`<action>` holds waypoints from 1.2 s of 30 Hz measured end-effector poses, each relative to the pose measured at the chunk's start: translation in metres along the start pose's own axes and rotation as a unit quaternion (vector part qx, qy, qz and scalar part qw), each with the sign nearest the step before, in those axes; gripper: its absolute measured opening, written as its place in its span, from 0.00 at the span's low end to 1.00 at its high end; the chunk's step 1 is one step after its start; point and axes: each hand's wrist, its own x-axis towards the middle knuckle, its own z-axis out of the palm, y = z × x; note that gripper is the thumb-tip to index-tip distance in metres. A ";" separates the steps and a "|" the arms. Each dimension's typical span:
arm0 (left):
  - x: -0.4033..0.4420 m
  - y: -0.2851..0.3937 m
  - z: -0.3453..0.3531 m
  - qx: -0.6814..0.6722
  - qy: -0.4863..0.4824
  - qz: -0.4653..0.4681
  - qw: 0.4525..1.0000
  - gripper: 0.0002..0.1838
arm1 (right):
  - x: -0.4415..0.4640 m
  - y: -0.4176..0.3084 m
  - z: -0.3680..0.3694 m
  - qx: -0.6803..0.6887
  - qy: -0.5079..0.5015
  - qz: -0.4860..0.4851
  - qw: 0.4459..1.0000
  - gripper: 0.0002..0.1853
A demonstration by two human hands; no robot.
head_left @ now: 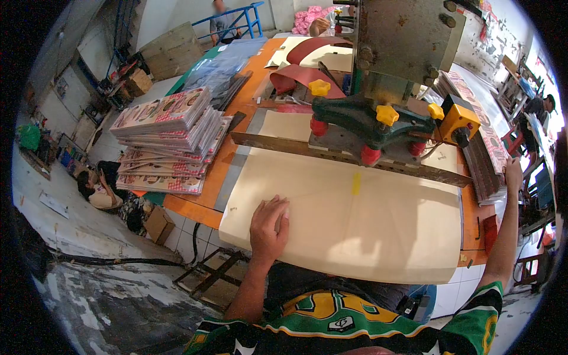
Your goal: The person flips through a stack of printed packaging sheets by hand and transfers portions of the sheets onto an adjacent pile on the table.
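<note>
My left hand [271,228] lies on a large cream sheet [313,213], fingers stretched out and close together, holding nothing. A strip of yellow tape [357,184] is on the sheet. Across the sheet's far part runs a long metal bar [284,146] under a green press head [378,121] with yellow knobs and red feet. My right hand [513,173] is out at the far right, its fingers closed at the edge of a tall stack of printed sheets [486,139]; they seem to pinch the top sheet's edge, though this shows small.
Another stack of printed packs [163,139] stands left on the orange table [192,206]. Behind it lie clear plastic sheets [222,68]. A red-brown band [305,77] curls by the press. Across the table is another person's hand [319,26]; other people are farther off.
</note>
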 end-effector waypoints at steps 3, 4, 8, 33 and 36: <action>0.000 -0.001 0.001 -0.001 0.001 -0.001 1.000 0.13 | 0.005 0.006 0.006 0.006 0.014 -0.005 1.000 0.27; -0.001 -0.002 0.002 -0.001 0.002 -0.002 1.000 0.13 | 0.009 0.010 0.009 0.009 0.011 -0.005 1.000 0.27; -0.002 -0.002 0.002 0.006 0.003 0.004 1.000 0.13 | 0.013 0.016 0.012 0.023 0.042 -0.026 0.999 0.27; -0.002 0.001 -0.001 -0.013 0.010 0.016 1.000 0.13 | -0.100 0.122 -0.035 0.783 -0.198 0.128 0.575 0.14; -0.005 -0.003 -0.001 -0.022 0.010 0.011 1.000 0.14 | -0.129 0.093 -0.080 0.819 -0.069 0.156 0.549 0.19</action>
